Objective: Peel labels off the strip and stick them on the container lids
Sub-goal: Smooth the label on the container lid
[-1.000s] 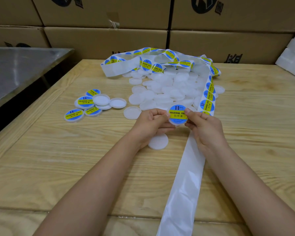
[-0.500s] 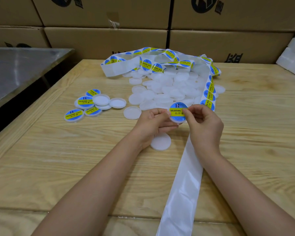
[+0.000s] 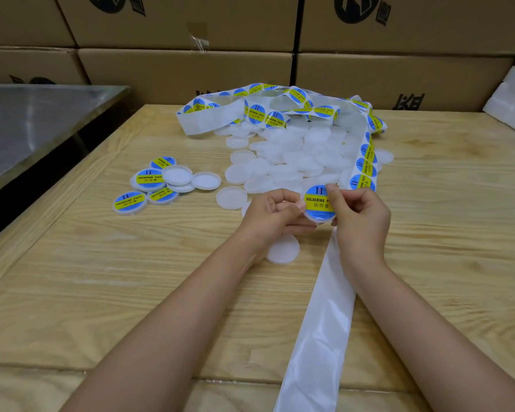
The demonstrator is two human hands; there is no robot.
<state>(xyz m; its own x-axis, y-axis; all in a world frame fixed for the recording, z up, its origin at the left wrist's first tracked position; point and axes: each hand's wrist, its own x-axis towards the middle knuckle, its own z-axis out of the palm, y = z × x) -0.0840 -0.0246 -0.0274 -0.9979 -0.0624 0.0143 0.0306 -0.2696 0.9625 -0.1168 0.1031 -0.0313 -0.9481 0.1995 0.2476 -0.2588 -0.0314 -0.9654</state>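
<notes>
- The left hand point(image 3: 275, 212) holds a white lid point(image 3: 320, 220) by its edge, with its fingers curled round it.
- The right hand point(image 3: 360, 215) pinches the right edge of the blue and yellow label point(image 3: 317, 203). The label lies on top of that lid, right between the two sets of fingers.
- To do this well, I think you line the round label up with the round lid. Then press from the middle out and rub it flat so no bumps stay.
- Keep the left fingers off the top of the lid, so they do not get stuck under the label.
- The strip point(image 3: 318, 322) runs under the right fingers, and more labels sit just past them.
- The pile point(image 3: 295, 162) of bare lids lies beyond the fingers. The done lids point(image 3: 147, 178) lie well to the left of them on the desk point(image 3: 131, 278).
- Little has changed from a second ago. Both hands hold the same lid and label, only a tiny bit lower and more to the right.
</notes>
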